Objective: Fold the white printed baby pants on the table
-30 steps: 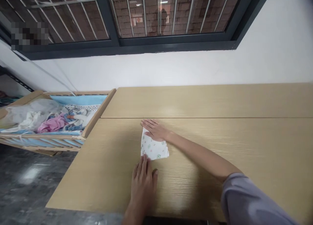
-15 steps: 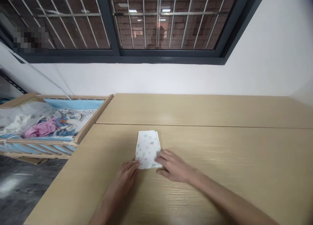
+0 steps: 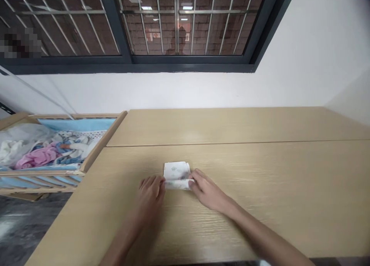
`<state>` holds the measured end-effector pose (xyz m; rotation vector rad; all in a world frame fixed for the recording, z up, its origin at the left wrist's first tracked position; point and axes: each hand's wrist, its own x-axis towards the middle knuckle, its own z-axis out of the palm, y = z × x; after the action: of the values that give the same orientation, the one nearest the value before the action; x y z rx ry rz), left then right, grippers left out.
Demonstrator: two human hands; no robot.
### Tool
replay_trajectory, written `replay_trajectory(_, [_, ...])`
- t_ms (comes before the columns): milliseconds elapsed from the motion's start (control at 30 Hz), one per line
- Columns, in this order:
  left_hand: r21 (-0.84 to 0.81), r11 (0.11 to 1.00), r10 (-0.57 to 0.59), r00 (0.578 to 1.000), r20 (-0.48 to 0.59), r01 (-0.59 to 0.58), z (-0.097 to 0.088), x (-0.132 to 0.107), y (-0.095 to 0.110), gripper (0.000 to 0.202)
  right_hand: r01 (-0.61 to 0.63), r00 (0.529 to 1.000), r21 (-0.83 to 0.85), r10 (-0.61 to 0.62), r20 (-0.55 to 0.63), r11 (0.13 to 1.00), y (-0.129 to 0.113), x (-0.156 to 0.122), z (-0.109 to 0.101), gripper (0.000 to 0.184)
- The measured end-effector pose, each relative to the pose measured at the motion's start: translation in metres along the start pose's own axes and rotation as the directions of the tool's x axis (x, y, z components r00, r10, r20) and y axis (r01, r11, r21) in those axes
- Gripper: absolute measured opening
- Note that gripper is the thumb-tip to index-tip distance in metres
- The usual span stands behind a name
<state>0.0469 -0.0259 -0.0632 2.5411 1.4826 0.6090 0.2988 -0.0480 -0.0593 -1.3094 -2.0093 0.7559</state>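
Observation:
A small white cloth with a green print [image 3: 177, 174] lies folded into a short packet on the light wooden table [image 3: 260, 181]. My left hand [image 3: 150, 194] pinches its near left corner. My right hand [image 3: 206, 191] pinches the near right corner. The near edge of the cloth is lifted and rolled over toward the far side. Both forearms reach in from the bottom of the head view.
A wooden crib [image 3: 86, 160] with blue lining stands against the table's left side, filled with several small garments [image 3: 43, 152]. A barred window [image 3: 130, 27] and a white wall run behind the table. Dark floor lies at the lower left.
My right hand came from the cloth's far end to its near edge. Both hands took the near corners and folded the cloth away from me, so it now looks shorter.

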Motion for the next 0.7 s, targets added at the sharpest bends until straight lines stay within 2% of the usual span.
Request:
replay_trajectory(167, [0.205,0.973,-0.108,0.994,-0.005,0.107,0.029,0.058,-0.010,0.019,-0.086,0.974,-0.100,0.062,-0.220,0.991,0.037,0.053,0.018,0.018])
replay_trajectory(233, [0.232,0.964,-0.130,0.991,-0.009,0.129,0.043,0.071,-0.013,0.021,-0.147,0.963,-0.149,0.108,-0.245,0.978,0.052,0.066,0.028,0.017])
replay_trajectory(367, [0.243,0.956,-0.166,0.986,-0.022,0.166,0.057,0.075,-0.015,0.024,-0.241,0.954,-0.274,0.175,-0.243,0.931,0.060,0.071,0.036,0.020])
replay_trajectory(400, [0.243,0.954,-0.174,0.984,-0.034,0.177,0.057,0.073,-0.014,0.026,-0.236,0.952,-0.321,0.153,-0.264,0.917,0.056,0.069,0.036,0.022])
replay_trajectory(467, [0.205,0.963,-0.162,0.983,-0.087,0.177,0.056,0.067,-0.010,0.035,-0.153,0.961,-0.430,0.033,-0.275,0.890,0.046,0.061,0.035,0.032])
replay_trajectory(500, [0.157,0.977,-0.130,0.985,-0.114,0.147,0.056,0.063,-0.007,0.045,-0.078,0.969,-0.481,-0.047,-0.242,0.874,0.040,0.057,0.035,0.039])
replay_trajectory(567, [0.039,0.999,-0.023,0.991,-0.130,0.029,0.061,0.055,0.000,0.062,0.088,0.981,-0.536,-0.166,-0.099,0.840,0.032,0.050,0.039,0.055])
replay_trajectory(633, [-0.038,0.996,0.084,0.994,-0.068,-0.087,0.070,0.049,0.006,0.068,0.182,0.982,-0.539,-0.184,0.050,0.822,0.031,0.044,0.046,0.071])
replay_trajectory(700, [-0.015,0.993,0.119,0.992,0.027,-0.119,0.081,0.043,0.008,0.072,0.196,0.980,-0.537,-0.151,0.126,0.821,0.035,0.041,0.054,0.080])
